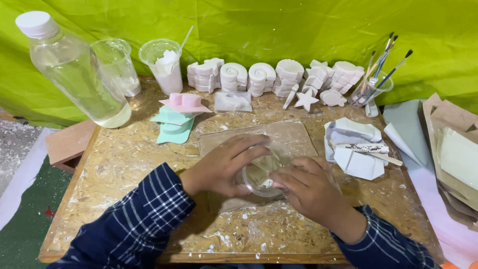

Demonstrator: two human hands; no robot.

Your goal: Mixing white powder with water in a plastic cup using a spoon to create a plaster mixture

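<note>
- Both hands close round a clear plastic cup (260, 174) at the middle of the bench (114, 164), directly in front of the person.
- Left hand (221, 167) wraps the cup's left side, fingers curled over its rim; right hand (308, 187) cups the right side from below, fingers bent against the wall. Both touch it, about equally near.
- Cup lies tilted, its mouth turned up toward the camera, over a brown sheet (291, 137).
- Behind, well apart: a row of white plaster casts (271, 77), a cup of white powder (164, 65), an empty cup (117, 62), a water bottle (74, 69), pink and green moulds (179, 117).
- To the right: a jar of brushes (371, 87) and crumpled white paper with a stick (356, 152).
</note>
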